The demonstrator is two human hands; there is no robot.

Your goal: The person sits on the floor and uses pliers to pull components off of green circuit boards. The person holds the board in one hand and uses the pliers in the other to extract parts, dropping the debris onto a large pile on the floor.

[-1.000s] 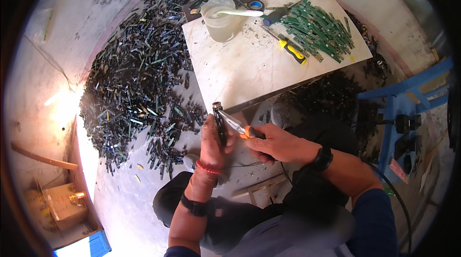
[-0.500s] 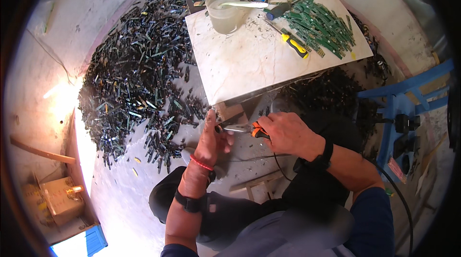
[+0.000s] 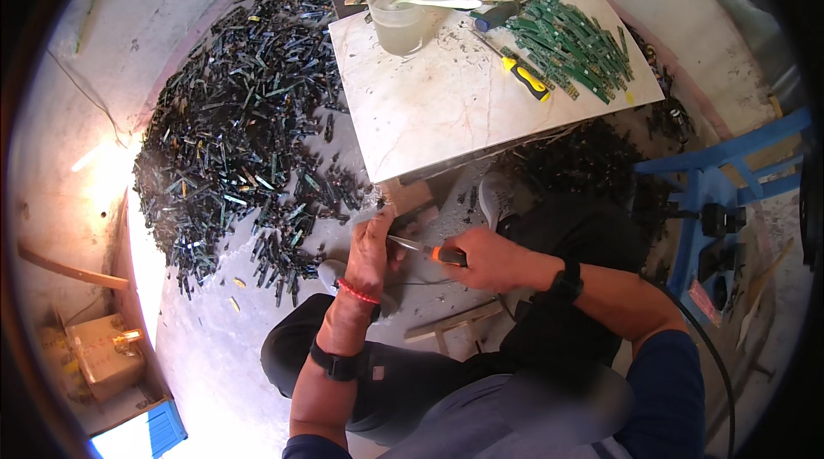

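Hand tool (image 3: pixel 447 256): I find it below the near edge of the table (image 3: pixel 412 124), its orange-and-black handle to the right, its metal shaft pointing left.
Right hand (image 3: pixel 489 260): I see it closed around that handle.
Left hand (image 3: pixel 369 249): curled at the shaft's far end; I cannot tell what, if anything, it holds.
Stage: with shaft and fingers meeting, I judge this piece of work to be under way, not finished.
Green strips (image 3: pixel 573 51): piled at the table's right; I take them as pieces already dealt with, though that is only my judgement.
Dark scraps (image 3: pixel 232 124): heaped thickly over the floor at left; I cannot tell whether they are waiting or are leftovers.
Yellow screwdriver (image 3: pixel 525 80): lying beside the strips, out of use.
Writing: I notice faint marks on the cardboard box (image 3: pixel 105 356), too small to read; I make out no brand or label.
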